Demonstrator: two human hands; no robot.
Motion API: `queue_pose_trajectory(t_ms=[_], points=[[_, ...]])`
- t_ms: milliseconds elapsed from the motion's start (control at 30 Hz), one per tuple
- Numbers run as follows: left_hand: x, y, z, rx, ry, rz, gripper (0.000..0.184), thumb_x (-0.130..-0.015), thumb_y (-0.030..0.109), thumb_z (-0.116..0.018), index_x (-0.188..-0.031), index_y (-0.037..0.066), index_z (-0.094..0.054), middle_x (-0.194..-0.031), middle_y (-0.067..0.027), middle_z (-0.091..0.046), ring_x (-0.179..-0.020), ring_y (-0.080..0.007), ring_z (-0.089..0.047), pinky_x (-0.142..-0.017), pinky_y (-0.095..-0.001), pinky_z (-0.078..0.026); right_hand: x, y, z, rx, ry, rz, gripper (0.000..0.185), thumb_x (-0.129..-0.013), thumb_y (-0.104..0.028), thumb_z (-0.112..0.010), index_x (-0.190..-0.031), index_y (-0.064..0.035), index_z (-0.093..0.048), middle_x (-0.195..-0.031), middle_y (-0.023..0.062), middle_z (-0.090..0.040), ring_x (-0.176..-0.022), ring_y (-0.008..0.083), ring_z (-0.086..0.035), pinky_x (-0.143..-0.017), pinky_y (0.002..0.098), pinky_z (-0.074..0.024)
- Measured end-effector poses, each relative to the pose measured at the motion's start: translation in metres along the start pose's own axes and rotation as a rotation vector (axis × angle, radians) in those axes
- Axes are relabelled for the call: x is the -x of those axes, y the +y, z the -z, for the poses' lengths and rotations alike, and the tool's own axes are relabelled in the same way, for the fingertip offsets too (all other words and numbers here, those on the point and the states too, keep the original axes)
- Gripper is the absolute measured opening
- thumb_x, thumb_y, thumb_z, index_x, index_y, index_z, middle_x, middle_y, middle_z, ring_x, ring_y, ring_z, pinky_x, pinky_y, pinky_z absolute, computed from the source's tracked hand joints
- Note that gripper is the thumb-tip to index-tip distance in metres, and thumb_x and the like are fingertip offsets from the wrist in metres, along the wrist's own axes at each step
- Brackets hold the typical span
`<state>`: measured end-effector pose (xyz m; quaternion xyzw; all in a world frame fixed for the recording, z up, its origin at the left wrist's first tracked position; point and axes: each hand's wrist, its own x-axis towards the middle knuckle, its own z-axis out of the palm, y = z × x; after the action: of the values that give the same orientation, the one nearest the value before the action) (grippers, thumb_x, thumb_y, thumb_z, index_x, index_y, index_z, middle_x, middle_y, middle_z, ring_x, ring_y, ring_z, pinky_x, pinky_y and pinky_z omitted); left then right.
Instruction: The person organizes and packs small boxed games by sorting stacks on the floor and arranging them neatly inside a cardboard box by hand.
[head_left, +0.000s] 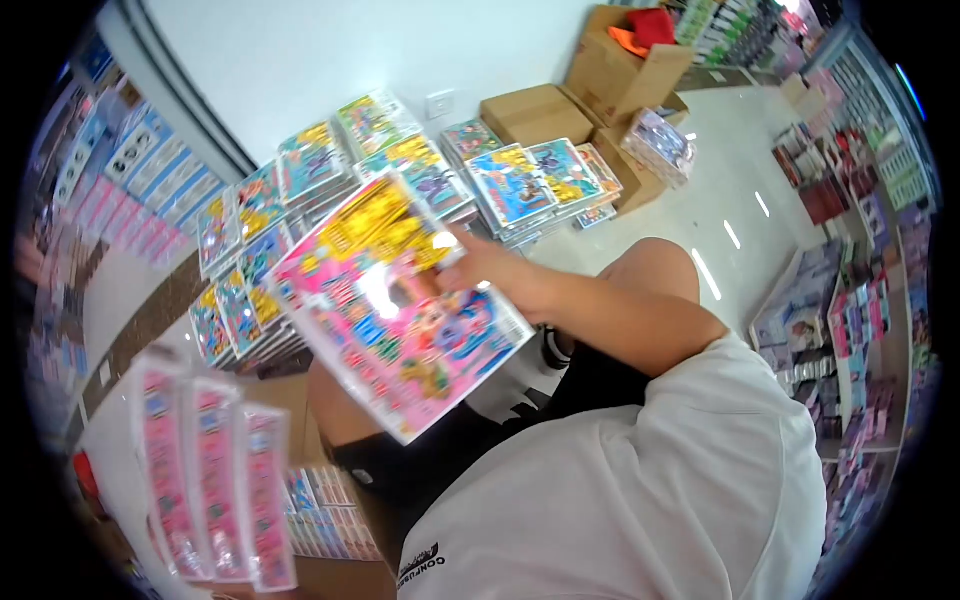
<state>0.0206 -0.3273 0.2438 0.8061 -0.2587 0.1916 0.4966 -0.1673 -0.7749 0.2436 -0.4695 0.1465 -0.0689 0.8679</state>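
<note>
My right hand (pixel 475 262) is closed on the right edge of a pink, plastic-wrapped picture book (pixel 400 320) with yellow figures along its top. It is tilted in front of my knees, and glare whitens part of the cover. At lower left, several long pink packets (pixel 215 480) are fanned out, blurred by motion. Only a sliver of my left hand (pixel 245 593) shows at the bottom edge, at the base of these packets; its fingers are mostly hidden.
Stacks of wrapped picture books (pixel 410 165) stand on the floor by the white wall. Cardboard boxes (pixel 540 115) sit behind them, one open with red and orange items. Below my leg, an open carton (pixel 335 510) holds rows of packs. Shelves of goods (pixel 860 330) line the right.
</note>
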Motion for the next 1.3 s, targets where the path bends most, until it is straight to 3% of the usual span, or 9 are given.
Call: queue_pose_trajectory(t_ms=[200, 300, 400, 600, 867, 933, 967, 1100, 1300], points=[[-0.035, 0.091, -0.161, 0.192, -0.350, -0.259, 0.035, -0.106, 0.028, -0.046, -0.126, 0.000, -0.056, -0.118, -0.0178, -0.065, -0.120, -0.0332, -0.062, -0.122, -0.0620, -0.027, 0.109, -0.107, 0.175, 0.379, 0.547, 0.361, 0.093, -0.082, -0.026, -0.072, -0.161, -0.0021, -0.029, -0.124, 0.0113, -0.066, -0.099, 0.0181, -0.066, -0.093, 0.0336, -0.0533], [-0.033, 0.132, -0.252, 0.263, -0.539, -0.395, 0.037, -0.110, 0.031, -0.039, -0.121, 0.002, -0.060, -0.113, -0.0160, -0.067, -0.119, -0.0324, -0.062, -0.125, -0.0647, -0.022, 0.152, -0.135, 0.295, 0.405, 0.721, 0.503, 0.088, -0.086, -0.023, -0.070, -0.160, 0.0012, -0.030, -0.135, 0.0191, -0.061, -0.118, 0.0226, -0.063, -0.102, 0.0346, -0.0515], [-0.026, 0.192, -0.347, 0.259, -0.580, -0.994, 0.046, -0.111, 0.026, -0.047, -0.154, 0.013, -0.039, -0.137, -0.0159, -0.058, -0.128, -0.0344, -0.060, -0.121, -0.0669, -0.030, 0.171, -0.143, 0.410, 0.564, 0.901, 0.511, 0.096, -0.081, -0.025, -0.075, -0.160, 0.0022, -0.028, -0.134, 0.0220, -0.061, -0.111, 0.0264, -0.067, -0.097, 0.0375, -0.0553], [0.007, 0.231, -0.502, 0.360, -0.717, -1.112, 0.081, -0.095, 0.033, -0.077, -0.159, 0.014, -0.030, -0.146, -0.0151, -0.051, -0.134, -0.0366, -0.055, -0.116, -0.0625, -0.036, 0.133, -0.111, 0.587, 1.159, 0.969, 0.285, 0.106, -0.071, -0.035, -0.084, -0.160, -0.0029, -0.036, -0.137, 0.0299, -0.058, -0.122, 0.0377, -0.062, -0.107, 0.0431, -0.0494], [0.073, 0.251, -0.659, 0.321, -0.815, -1.073, 0.092, -0.087, 0.032, -0.086, -0.157, 0.013, -0.030, -0.142, -0.0153, -0.053, -0.137, -0.0355, -0.053, -0.116, -0.0581, -0.037, 0.068, -0.080, 0.701, 0.938, 0.757, 0.042, 0.101, -0.074, -0.040, -0.077, -0.161, -0.0076, -0.039, -0.141, 0.0225, -0.060, -0.129, 0.0342, -0.059, -0.110, 0.0386, -0.0452], [0.065, 0.223, -0.619, 0.344, -0.782, -1.102, 0.094, -0.085, 0.035, -0.088, -0.156, 0.012, -0.030, -0.141, -0.0150, -0.053, -0.137, -0.0356, -0.053, -0.116, -0.0581, -0.037, 0.059, -0.078, 0.660, 1.031, 0.782, 0.037, 0.099, -0.075, -0.043, -0.075, -0.161, -0.0082, -0.041, -0.142, 0.0213, -0.060, -0.129, 0.0333, -0.059, -0.109, 0.0389, -0.0460], [0.074, 0.224, -0.624, 0.349, -0.754, -1.049, 0.070, -0.091, 0.023, -0.081, -0.144, 0.013, -0.036, -0.130, -0.0136, -0.060, -0.127, -0.0353, -0.062, -0.116, -0.0601, -0.037, 0.056, -0.077, 0.668, 1.058, 0.779, 0.017, 0.097, -0.077, -0.044, -0.074, -0.161, -0.0084, -0.041, -0.143, 0.0206, -0.060, -0.125, 0.0295, -0.063, -0.106, 0.0379, -0.0487], [0.087, 0.218, -0.650, 0.365, -0.749, -1.050, 0.070, -0.089, 0.027, -0.084, -0.140, 0.013, -0.038, -0.128, -0.0124, -0.060, -0.127, -0.0350, -0.061, -0.118, -0.0594, -0.036, 0.048, -0.075, 0.656, 0.623, 0.696, -0.104, 0.094, -0.081, -0.048, -0.071, -0.161, -0.0086, -0.041, -0.140, 0.0190, -0.063, -0.118, 0.0236, -0.067, -0.102, 0.0344, -0.0521], [0.109, 0.221, -0.686, 0.335, -0.800, -1.061, 0.075, -0.086, 0.029, -0.086, -0.140, 0.012, -0.037, -0.132, -0.0138, -0.060, -0.129, -0.0356, -0.060, -0.121, -0.0610, -0.029, 0.037, -0.058, 0.678, 1.049, 0.830, -0.127, 0.078, -0.089, -0.038, -0.070, -0.159, -0.0123, -0.045, -0.140, 0.0172, -0.065, -0.119, 0.0284, -0.069, -0.101, 0.0366, -0.0536]])
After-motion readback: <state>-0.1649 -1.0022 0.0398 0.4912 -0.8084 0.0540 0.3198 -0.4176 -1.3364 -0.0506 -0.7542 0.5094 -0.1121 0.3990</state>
